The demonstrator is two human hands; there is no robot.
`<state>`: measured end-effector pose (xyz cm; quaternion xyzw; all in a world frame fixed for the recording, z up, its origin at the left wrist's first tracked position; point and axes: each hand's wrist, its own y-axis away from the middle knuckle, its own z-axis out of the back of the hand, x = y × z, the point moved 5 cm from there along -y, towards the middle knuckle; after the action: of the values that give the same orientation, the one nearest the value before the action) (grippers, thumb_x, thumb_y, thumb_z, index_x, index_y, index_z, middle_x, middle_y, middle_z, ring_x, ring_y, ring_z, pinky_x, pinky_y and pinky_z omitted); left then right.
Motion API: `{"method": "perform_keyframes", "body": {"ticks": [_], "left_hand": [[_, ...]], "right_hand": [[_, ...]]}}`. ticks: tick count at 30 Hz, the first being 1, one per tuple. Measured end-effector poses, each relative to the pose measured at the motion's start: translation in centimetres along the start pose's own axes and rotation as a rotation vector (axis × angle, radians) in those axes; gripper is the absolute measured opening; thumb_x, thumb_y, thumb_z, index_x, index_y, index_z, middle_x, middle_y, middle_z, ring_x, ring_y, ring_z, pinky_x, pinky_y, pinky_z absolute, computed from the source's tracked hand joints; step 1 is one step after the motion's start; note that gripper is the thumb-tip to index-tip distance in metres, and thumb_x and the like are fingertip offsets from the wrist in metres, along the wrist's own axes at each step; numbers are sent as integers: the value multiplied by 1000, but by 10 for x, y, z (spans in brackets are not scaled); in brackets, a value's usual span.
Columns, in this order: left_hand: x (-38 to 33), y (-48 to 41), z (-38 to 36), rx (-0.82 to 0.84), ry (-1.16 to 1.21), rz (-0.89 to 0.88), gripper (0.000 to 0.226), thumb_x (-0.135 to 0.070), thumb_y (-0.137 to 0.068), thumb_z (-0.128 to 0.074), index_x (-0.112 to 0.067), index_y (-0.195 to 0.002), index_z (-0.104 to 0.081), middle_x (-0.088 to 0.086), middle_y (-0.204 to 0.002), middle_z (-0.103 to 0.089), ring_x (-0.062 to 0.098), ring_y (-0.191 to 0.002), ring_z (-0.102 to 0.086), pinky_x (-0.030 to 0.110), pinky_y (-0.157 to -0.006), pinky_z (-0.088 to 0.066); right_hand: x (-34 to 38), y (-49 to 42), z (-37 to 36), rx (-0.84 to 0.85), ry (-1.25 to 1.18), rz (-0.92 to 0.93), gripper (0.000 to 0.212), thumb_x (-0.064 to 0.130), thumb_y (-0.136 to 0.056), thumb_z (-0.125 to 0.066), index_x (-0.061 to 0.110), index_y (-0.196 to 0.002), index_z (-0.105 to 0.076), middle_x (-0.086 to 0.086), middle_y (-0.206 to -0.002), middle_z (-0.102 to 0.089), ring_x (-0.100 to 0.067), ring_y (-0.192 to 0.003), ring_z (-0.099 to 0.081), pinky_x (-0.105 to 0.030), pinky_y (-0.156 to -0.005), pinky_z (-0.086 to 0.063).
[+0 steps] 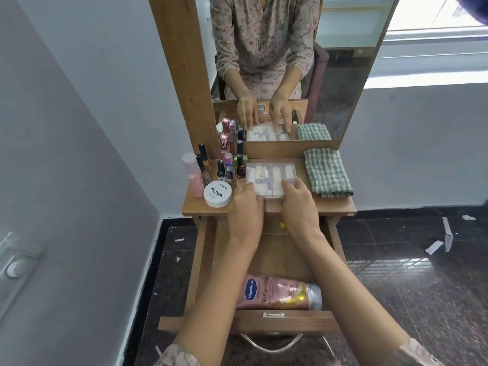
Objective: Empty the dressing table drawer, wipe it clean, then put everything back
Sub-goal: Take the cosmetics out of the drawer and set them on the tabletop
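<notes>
Both hands, left hand (247, 207) and right hand (297, 204), grip the clear box (269, 178) of small tubes on the tabletop (332, 207). Emptying or refilling, I can't tell. Only a lotion tube (280, 291) lies in the open drawer (200, 260); cloth (327, 171) waits nearby.

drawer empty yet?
No. The drawer is pulled open and a pink Vaseline lotion tube lies on its side near the front; the rest looks bare, though forearms hide part.
</notes>
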<state>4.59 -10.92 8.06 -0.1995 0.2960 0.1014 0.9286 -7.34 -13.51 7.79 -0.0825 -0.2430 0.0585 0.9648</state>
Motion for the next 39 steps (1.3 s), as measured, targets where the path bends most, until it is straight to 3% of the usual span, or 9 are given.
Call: {"method": "perform_keyframes", "body": {"ticks": [8, 11, 15, 17, 19, 23, 28, 33, 39], "left_hand": [[3, -12, -8, -8, -58, 0, 23, -2, -88, -58, -3, -111, -62, 13, -111, -63, 29, -97, -63, 40, -81, -54], [0, -9, -4, -15, -37, -10, 28, -4, -88, -60, -5, -116, -59, 12, -113, -63, 29, -101, -63, 39, -83, -54], [0, 14, 19, -53, 93, -36, 29, -13, -91, -59, -10, -120, -58, 4, -116, -63, 19, -107, -58, 24, -85, -45], [3, 34, 32, -68, 197, -31, 22, -16, -93, -57, -13, -115, -61, -2, -109, -64, 11, -100, -59, 14, -83, -40], [11, 53, 38, -70, 267, -13, 15, -17, -93, -59, -16, -107, -64, -8, -100, -64, 4, -90, -61, 7, -79, -44], [39, 78, 34, -23, 236, 103, 6, -15, -89, -64, -16, -94, -67, -7, -86, -67, 0, -75, -60, -1, -67, -40], [61, 92, 29, 119, 159, 243, 10, -20, -89, -65, -17, -98, -68, -13, -83, -63, -9, -70, -54, -2, -60, -41], [71, 94, 32, 144, 153, 275, 12, -24, -88, -65, -20, -99, -68, -13, -85, -65, -4, -76, -60, 7, -66, -47], [77, 86, 40, 80, 301, 389, 6, -18, -88, -65, -22, -94, -66, -9, -87, -66, -2, -78, -60, 5, -62, -43]], "right_hand": [[1, -12, -3, 10, 58, -6, 42, 1, -94, -39, 10, -135, -47, -19, -137, -44, -34, -119, -48, -41, -86, -48], [1, -9, 2, -11, 19, 30, 41, 1, -93, -43, 8, -133, -48, -19, -137, -46, -34, -124, -45, -41, -94, -46], [11, 28, 31, -219, -230, 301, 24, 3, -87, -57, 5, -110, -64, -12, -113, -61, -24, -105, -55, -24, -89, -44], [21, 59, 30, -63, -339, 512, 11, 14, -86, -57, 10, -94, -64, -2, -96, -60, -13, -85, -55, -19, -75, -46], [23, 83, 7, 312, -228, 595, 21, 31, -85, -50, 14, -93, -60, 2, -91, -55, -13, -76, -55, -26, -65, -49], [-6, 105, -40, 808, 202, 436, 31, 29, -83, -60, 12, -108, -52, -7, -107, -56, -27, -98, -57, -32, -72, -43], [-18, 111, -54, 903, 266, 304, 44, 36, -76, -69, 9, -106, -51, -10, -107, -58, -29, -96, -59, -33, -72, -47], [-13, 106, -55, 976, 269, 325, 26, 32, -68, -73, 14, -79, -58, -6, -83, -63, -26, -76, -60, -35, -62, -48], [-1, 98, -37, 996, 150, 288, 14, 22, -81, -60, 17, -90, -51, -3, -91, -60, -25, -81, -60, -35, -65, -48]]}}
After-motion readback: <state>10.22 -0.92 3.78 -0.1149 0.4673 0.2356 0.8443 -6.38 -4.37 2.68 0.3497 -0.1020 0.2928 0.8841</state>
